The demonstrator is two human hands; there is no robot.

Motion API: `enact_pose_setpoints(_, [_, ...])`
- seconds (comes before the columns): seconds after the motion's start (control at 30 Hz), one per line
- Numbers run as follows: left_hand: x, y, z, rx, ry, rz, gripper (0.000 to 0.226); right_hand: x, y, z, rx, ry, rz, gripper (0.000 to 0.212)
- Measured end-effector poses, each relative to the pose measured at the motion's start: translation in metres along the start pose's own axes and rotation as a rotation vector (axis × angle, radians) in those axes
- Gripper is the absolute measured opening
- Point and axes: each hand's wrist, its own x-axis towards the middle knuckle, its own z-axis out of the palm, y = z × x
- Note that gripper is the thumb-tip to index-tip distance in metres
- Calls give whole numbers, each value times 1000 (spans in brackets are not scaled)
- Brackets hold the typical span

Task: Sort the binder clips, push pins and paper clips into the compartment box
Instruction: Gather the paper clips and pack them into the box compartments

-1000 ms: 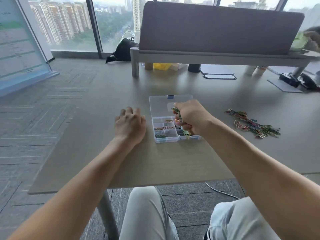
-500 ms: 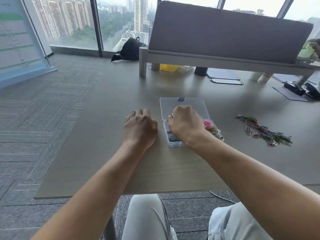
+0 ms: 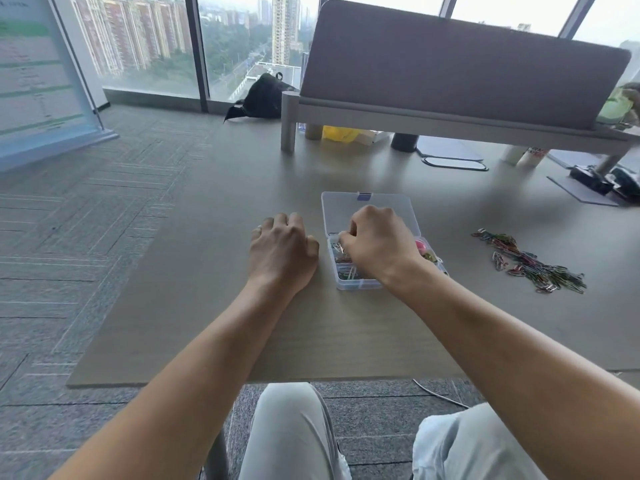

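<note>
Desk [image 3: 207,323] – clip pile [image 3: 530,265] runs diagonal, far-left→near-right.

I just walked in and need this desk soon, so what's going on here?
A person is sorting small office supplies into a clear compartment box with its lid open. The right hand is over the box, fingers curled down into a left compartment that already holds paper clips; what it grips is hidden. The left hand rests on the table beside the box. A pile of coloured paper clips waits to the right.
</note>
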Motion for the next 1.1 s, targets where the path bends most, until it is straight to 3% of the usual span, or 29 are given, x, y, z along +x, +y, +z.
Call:
enact_pose_setpoints(0.43, [1, -1, 0, -11, 10, -6, 21, 23, -5, -16, -59, -43, -19, 20])
enact_pose_setpoints(0.67, [0, -2, 0, -14, 10, -8, 22, 16, -1, -10, 24, 78, -95, 34])
enact_pose_setpoints(0.9, [1, -2, -1, -16, 1, -9, 25, -10, 8, 18, 47, 218, -324, 35])
enact_pose_setpoints(1.1, [4, -2, 1, 6, 4, 5, 26, -17, 15, 13, 61, 319, -316, 40])
